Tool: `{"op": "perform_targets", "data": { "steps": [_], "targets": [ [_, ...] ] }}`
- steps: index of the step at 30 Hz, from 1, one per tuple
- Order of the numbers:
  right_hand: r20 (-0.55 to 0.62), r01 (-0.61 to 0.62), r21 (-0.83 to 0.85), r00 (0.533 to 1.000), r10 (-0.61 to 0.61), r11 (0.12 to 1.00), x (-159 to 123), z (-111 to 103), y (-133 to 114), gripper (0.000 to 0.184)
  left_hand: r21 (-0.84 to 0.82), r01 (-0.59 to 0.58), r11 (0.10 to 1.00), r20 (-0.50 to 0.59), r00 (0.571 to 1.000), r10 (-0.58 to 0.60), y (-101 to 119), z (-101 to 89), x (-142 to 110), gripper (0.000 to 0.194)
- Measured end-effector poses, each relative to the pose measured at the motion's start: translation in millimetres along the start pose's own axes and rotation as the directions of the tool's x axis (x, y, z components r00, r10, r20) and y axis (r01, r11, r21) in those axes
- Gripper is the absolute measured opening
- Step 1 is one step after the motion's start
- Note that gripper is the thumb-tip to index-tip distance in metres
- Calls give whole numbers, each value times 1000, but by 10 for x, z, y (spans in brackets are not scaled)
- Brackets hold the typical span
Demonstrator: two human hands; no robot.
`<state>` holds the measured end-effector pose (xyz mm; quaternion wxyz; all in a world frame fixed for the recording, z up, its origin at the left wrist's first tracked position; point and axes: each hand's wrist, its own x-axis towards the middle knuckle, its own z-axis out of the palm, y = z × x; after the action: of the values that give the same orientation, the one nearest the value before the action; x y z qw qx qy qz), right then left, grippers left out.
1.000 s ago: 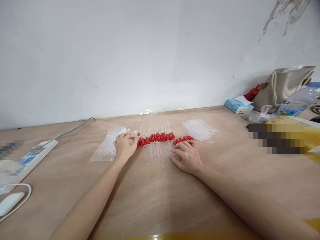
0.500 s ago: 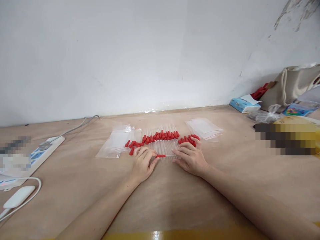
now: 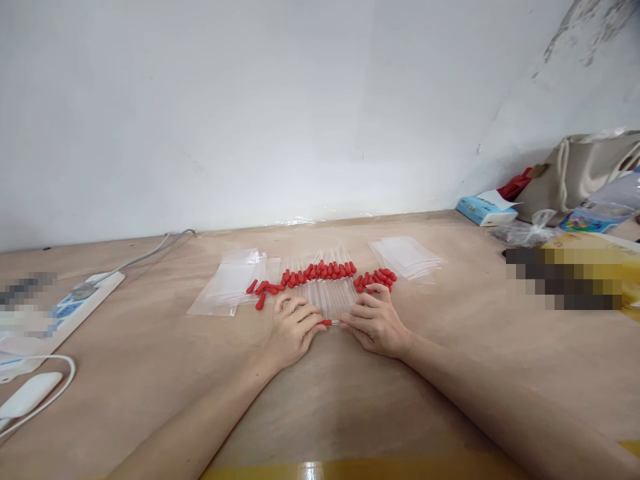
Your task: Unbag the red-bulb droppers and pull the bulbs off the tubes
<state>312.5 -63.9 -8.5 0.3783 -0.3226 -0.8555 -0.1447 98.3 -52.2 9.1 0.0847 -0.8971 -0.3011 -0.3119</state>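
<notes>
My left hand (image 3: 297, 330) is closed on a red rubber bulb (image 3: 326, 323) by its end. The clear glass tube (image 3: 335, 323) of the same dropper runs from the bulb into the closed fingers of my right hand (image 3: 377, 323). It lies level between both hands, near the table surface. Just beyond, clear glass tubes (image 3: 325, 299) lie side by side. Across them sits a row of red-bulbed droppers (image 3: 330, 269), tubes pointing away. Loose red bulbs lie in a left group (image 3: 261, 302) and a right pile (image 3: 385, 275), close to my hands.
Clear zip bags lie in a left stack (image 3: 225, 283) and a right stack (image 3: 405, 257). A power strip (image 3: 95, 300) with cables and a white adapter (image 3: 33, 393) are at far left. At right are a tissue pack (image 3: 486, 210), a beige bag (image 3: 545, 180) and a yellow package (image 3: 590, 243).
Both hands have come slightly nearer to me and closer together, and less of the dropper shows between them. My right hand has drawn away from the right pile of bulbs.
</notes>
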Motion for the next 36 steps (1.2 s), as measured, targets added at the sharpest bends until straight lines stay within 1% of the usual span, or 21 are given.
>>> {"op": "perform_targets", "data": {
  "steps": [4, 13, 16, 18, 20, 22, 25, 27, 29, 31, 33, 34, 36],
  "targets": [
    [-34, 26, 2, 999, -25, 1000, -19, 0, 0, 10, -14, 12, 1000, 57, 998, -11, -6, -6, -26, 12],
    [-116, 80, -55, 990, -86, 995, -12, -19, -19, 12, -40, 28, 999, 95, 995, -24, 17, -65, -12, 16],
    [-115, 73, -78, 990, -82, 994, -21, -38, -18, 14, -51, 44, 998, 99, 994, -38, 11, -71, -28, 18],
    [-95, 71, -88, 992, -79, 994, -41, -59, 14, 18, -65, 76, 995, 98, 993, -70, -19, -77, -55, 18],
    [-90, 27, -108, 995, -37, 994, -64, -82, 73, 20, -83, 140, 987, 63, 989, -135, -73, -89, -88, 18],
    [-112, -84, -144, 991, 68, 986, -72, -93, 138, 19, -122, 211, 970, -7, 977, -214, -147, -107, -111, 18],
    [-158, -277, -199, 956, 248, 940, -34, -66, 189, 21, -162, 301, 940, -137, 936, -324, -286, -148, -106, 20],
    [-163, -348, -219, 934, 318, 912, 14, -23, 186, 21, -130, 379, 916, -218, 890, -400, -404, -188, -94, 24],
    [-155, -386, -227, 921, 358, 894, 58, 27, 169, 17, -79, 477, 875, -277, 833, -479, -544, -236, -101, 26],
    [-149, -402, -240, 914, 376, 883, 87, 73, 158, 13, -59, 570, 819, -299, 773, -559, -691, -285, -139, 27],
    [-149, -402, -259, 915, 375, 878, 98, 109, 157, 14, -71, 644, 762, -281, 720, -635, -820, -321, -194, 26],
    [-151, -400, -268, 916, 372, 877, 99, 123, 159, 15, -81, 671, 737, -263, 699, -665, -872, -330, -222, 26],
    [-162, -395, -279, 918, 363, 875, 95, 139, 161, 16, -88, 708, 701, -224, 671, -707, -945, -331, -264, 25]
  ]
}}
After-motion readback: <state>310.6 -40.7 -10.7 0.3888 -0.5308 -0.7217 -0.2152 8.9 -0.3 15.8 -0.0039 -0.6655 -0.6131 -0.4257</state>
